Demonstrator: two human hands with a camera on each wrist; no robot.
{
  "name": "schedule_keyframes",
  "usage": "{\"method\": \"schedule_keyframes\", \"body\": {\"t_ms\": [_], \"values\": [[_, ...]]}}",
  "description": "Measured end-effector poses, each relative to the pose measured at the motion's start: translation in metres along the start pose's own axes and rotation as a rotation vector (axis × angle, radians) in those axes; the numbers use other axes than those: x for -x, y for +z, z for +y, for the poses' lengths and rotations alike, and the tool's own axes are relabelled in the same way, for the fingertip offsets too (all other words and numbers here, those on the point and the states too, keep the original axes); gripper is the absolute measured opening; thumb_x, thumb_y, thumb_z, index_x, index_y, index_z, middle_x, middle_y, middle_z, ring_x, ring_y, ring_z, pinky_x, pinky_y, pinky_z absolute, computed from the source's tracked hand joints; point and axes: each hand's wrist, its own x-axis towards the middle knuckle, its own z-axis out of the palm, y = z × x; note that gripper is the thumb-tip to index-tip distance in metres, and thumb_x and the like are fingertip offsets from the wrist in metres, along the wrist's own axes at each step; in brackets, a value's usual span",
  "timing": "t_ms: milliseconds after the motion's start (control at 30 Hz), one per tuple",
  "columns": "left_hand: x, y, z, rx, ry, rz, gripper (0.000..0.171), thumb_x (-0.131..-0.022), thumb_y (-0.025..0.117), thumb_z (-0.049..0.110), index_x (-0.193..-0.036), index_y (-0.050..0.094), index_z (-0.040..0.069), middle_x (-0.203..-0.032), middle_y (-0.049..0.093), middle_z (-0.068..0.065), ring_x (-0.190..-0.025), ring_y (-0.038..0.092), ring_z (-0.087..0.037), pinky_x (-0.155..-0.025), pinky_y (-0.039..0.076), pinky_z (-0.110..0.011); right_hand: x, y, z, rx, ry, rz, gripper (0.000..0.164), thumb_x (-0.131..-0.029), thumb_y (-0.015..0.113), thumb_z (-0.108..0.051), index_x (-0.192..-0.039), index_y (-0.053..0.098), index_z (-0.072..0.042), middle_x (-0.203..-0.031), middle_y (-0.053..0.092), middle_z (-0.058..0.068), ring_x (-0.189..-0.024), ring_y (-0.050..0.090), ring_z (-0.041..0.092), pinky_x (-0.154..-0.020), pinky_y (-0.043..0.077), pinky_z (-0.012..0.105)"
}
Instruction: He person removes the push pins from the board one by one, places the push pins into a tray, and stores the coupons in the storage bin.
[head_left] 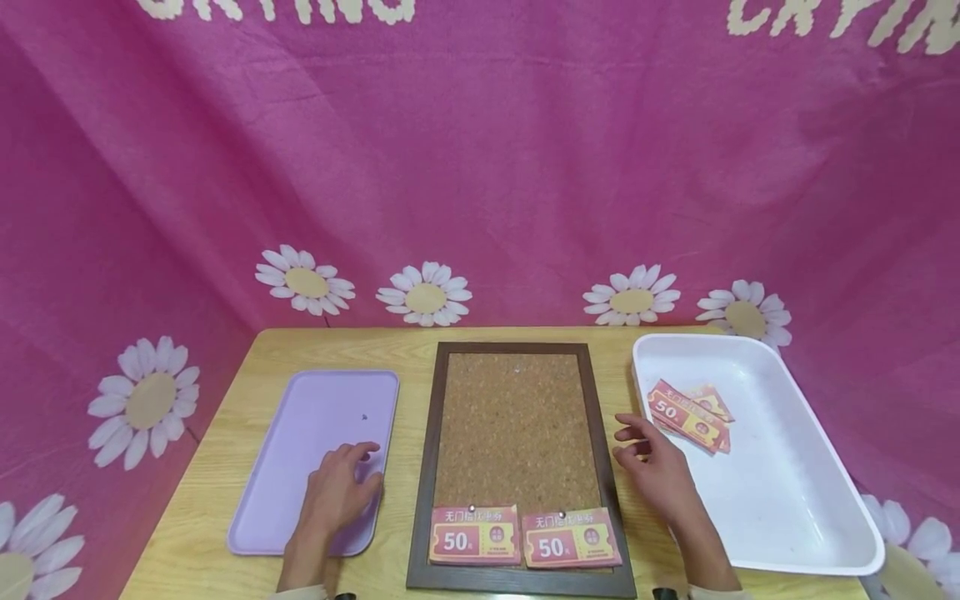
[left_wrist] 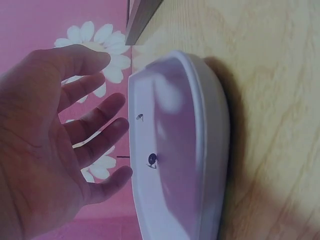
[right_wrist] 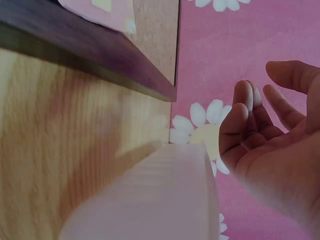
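My left hand hovers over the purple tray, fingers loosely bent and holding nothing. Small pushpins lie in that tray; the left wrist view shows a dark one and a paler one. Between the corkboard and the white tray is my right hand, its palm bare in the right wrist view and its fingers relaxed. Two coupons, a left one and a right one, are pinned side by side along the bottom of the corkboard.
Several loose coupons overlap inside the white tray near its left wall. A small shiny spot, perhaps a pin, shows near the corkboard's top. The wooden table backs onto a pink curtain printed with daisies.
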Motion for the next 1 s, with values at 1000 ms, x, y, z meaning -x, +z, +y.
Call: {"method": "schedule_keyframes", "body": {"t_ms": [1000], "values": [[0.013,0.016,0.017,0.006,0.102,0.0,0.033,-0.078,0.072,0.027,-0.111,0.067,0.023,-0.099,0.066,0.006,-0.096,0.057,-0.016,-0.079,0.044,-0.043,0.017,0.053,-0.014,-0.132,-0.03,-0.135,0.04,-0.085,0.067,-0.004,-0.124,0.061,-0.011,-0.102,0.065,0.005,-0.085,0.059,0.012,-0.073,0.047,0.024]]}}
